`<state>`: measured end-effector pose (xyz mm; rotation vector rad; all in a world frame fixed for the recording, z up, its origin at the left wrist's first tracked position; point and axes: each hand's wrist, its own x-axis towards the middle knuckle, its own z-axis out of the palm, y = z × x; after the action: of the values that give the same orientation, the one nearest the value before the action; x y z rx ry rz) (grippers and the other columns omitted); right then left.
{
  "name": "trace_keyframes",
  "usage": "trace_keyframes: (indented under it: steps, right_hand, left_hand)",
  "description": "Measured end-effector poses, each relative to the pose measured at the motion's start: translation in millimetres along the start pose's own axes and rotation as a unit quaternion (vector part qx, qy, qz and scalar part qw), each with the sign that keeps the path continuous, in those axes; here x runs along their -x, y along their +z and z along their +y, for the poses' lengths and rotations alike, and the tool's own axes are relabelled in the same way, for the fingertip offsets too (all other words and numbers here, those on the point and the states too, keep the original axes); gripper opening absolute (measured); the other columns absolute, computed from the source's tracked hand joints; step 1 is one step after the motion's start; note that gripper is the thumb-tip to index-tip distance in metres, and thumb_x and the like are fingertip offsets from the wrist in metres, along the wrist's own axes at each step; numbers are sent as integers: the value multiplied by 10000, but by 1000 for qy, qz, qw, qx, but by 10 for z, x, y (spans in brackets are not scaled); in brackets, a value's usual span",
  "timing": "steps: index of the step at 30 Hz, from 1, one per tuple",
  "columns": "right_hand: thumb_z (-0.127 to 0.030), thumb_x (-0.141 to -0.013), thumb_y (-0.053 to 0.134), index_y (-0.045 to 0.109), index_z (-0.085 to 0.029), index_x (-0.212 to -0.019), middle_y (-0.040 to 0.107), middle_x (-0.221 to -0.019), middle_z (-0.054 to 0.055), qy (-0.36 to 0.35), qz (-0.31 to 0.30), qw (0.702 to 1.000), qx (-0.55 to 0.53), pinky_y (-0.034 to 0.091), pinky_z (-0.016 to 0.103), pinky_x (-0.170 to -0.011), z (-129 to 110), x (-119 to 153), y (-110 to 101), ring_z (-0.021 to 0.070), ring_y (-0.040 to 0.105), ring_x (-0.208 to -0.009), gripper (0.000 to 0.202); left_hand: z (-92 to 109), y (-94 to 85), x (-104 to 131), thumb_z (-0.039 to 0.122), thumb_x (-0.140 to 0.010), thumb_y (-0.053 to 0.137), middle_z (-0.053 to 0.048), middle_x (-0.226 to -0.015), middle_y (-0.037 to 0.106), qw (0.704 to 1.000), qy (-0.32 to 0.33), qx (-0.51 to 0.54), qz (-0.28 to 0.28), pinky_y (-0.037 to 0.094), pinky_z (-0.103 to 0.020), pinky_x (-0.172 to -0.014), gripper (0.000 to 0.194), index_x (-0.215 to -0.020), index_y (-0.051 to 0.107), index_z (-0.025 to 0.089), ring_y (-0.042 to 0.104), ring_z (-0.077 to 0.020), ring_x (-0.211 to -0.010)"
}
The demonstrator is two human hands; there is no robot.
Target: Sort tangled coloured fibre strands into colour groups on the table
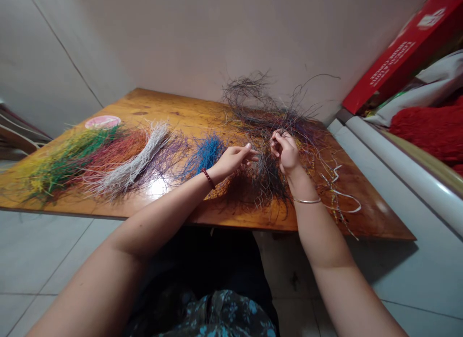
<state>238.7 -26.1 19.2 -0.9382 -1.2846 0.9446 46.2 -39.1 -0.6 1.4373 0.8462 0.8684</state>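
Note:
My left hand (pixel 236 159) is held over the wooden table (pixel 213 214), thumb up and fingers stretched to the right. I see nothing held in it. A little to its right, my right hand (pixel 286 151) has its fingers curled in a pinch on thin dark strands (pixel 277 134). Beneath and between the hands lies a loose tangle of grey and dark strands (pixel 267 175). Behind the right hand, a larger dark tangle (pixel 253 98) spreads toward the wall. A bundle of blue strands (pixel 208 156) lies just left of my left hand.
Yellow strands (pixel 39 170), green strands (pixel 81 165), red-orange strands (pixel 115 153), a white bundle (pixel 135 165) and purple strands (pixel 164 156) lie leftward. A pink round item (pixel 103 122) sits behind them. White strips (pixel 345 197) lie rightward. A red box (pixel 390 52) stands at the right wall.

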Motion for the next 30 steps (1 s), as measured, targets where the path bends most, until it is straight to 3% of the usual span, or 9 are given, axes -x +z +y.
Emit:
trace_keyframes:
  steps: [6,10,20,24,26,30]
  right_hand:
    - [-465,-800,660,513,-217,-781,478,-640,-36,0,-5,1000,-1,223,194,-398,-15,15,20,60,332,-455,288]
    - [-461,-781,665,523,-216,-773,485,-636,-31,-2,1,1000,1,216,194,-397,-8,14,26,64,335,-462,283]
    - [-461,-831,658,504,-215,-780,467,-668,-25,-2,-9,1000,-2,234,192,-393,3,23,53,68,349,-479,294]
    - [-445,-833,655,515,-215,-777,470,-658,-25,-6,-11,1000,-4,231,189,-394,4,24,46,69,343,-477,275]
    - [-437,-830,656,518,-216,-774,473,-651,-27,-8,-13,1000,-9,228,188,-393,7,21,41,68,341,-471,267]
    - [-431,-822,665,524,-213,-771,483,-657,-25,-14,-14,1000,-15,225,192,-391,19,15,41,63,345,-459,264]
  left_hand:
    - [-108,1,-69,490,-968,560,-155,-1063,756,999,40,-29,-9,433,-218,-600,452,-1100,750,102,617,-114,-711]
    - [-75,16,-42,530,-988,506,-157,-1050,757,997,58,-45,-27,442,-232,-610,513,-1135,740,98,606,-115,-682]
    - [-13,7,36,536,-1005,442,-143,-1108,750,994,19,-18,-105,354,-223,-525,534,-1270,690,145,554,-94,-601]
    - [-21,5,36,579,-979,458,-121,-983,736,991,8,9,-130,306,-220,-488,569,-1258,696,144,472,-76,-533]
    - [-21,5,34,593,-957,487,-79,-835,679,992,20,8,-127,265,-225,-472,573,-1209,720,134,404,-73,-508]
    - [-10,4,39,620,-914,550,16,-612,433,992,45,1,-121,217,-237,-464,565,-1092,757,125,304,-80,-494]
